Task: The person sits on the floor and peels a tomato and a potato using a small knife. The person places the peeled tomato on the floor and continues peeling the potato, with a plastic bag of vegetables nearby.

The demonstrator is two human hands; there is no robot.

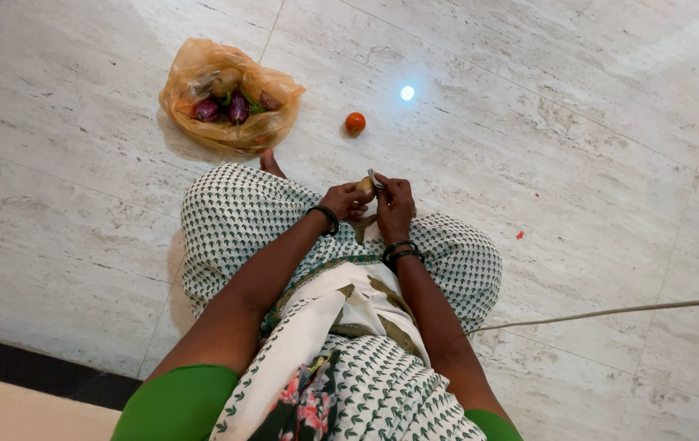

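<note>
The head camera looks down at a person sitting on a pale marble floor (594, 163), with a white cloth with small green leaf prints (235, 212) spread over the knees.

The left hand (343, 200) is closed around a small, round, yellowish-brown vegetable (365, 186), which may be a potato. It sits between the two hands, just past the knees, near the middle of the view. A dark bangle (325, 216) is on the left wrist.

The right hand (395, 206) is closed too. It grips a small, thin, silvery tool (375, 178), and the tool's tip touches the vegetable. The tool is too small to tell what kind it is. Dark bangles (402, 253) are on the right wrist.

Far off on the left, a crinkly, see-through orange plastic bag (194, 69) lies open on the floor. Inside it are small, shiny purple eggplants (238, 106) and some brownish vegetables. A bare foot (270, 162) pokes out from under the cloth, just near the bag.

A small, round, orange-red tomato (355, 122) sits alone on the floor, to the right of the bag and beyond the hands.

A thin, pale cord (611, 311) runs across the floor on the right.
</note>
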